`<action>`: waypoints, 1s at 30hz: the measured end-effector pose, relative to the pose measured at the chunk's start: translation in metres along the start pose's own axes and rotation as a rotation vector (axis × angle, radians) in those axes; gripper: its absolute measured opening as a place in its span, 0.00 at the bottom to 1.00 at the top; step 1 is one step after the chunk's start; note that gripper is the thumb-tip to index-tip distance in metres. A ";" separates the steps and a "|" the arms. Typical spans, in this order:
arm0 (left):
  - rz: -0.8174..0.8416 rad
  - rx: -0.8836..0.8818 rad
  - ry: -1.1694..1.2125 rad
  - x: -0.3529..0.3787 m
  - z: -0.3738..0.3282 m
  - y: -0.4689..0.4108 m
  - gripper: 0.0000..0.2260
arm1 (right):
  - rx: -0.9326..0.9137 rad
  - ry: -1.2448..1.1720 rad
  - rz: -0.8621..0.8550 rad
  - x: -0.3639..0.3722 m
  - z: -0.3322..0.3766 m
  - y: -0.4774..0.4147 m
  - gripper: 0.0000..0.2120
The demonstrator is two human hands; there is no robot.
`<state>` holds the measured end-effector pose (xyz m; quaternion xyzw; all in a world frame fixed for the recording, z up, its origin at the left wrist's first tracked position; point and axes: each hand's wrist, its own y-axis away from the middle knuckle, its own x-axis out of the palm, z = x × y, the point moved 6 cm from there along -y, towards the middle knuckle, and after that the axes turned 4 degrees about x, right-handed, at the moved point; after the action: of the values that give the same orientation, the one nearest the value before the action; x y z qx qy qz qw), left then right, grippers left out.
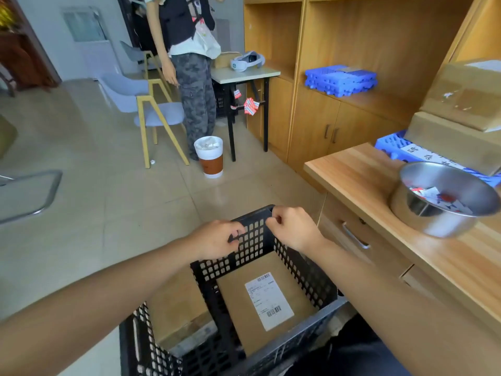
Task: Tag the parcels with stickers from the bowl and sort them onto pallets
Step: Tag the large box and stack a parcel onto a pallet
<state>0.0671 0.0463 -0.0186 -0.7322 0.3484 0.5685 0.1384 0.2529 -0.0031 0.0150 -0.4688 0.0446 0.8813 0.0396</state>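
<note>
Left hand (217,241) and right hand (294,230) hover close together over the far rim of the black crate (306,270), fingers curled and tips nearly meeting as if working something small; can't tell whether a sticker is in there or what they hold. Parcel (238,291) lies flat in the crate bottom, label (268,301) up; bowl (433,223) of stickers sits on the bench (360,172) to the right. Likely step is peel-and-tag: put the sticker on bare cardboard clear of the barcodes, then lift the parcel out two-handed toward the blue pallets (340,80).
</note>
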 end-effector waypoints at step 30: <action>0.531 0.526 -0.693 0.135 0.087 0.069 0.61 | -0.111 0.154 0.405 0.152 -0.009 0.004 0.09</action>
<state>-0.0276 0.0013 -0.1581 -0.3269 0.5877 0.6866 0.2763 0.1749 -0.0042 -0.1162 -0.5176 0.0919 0.8340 -0.1676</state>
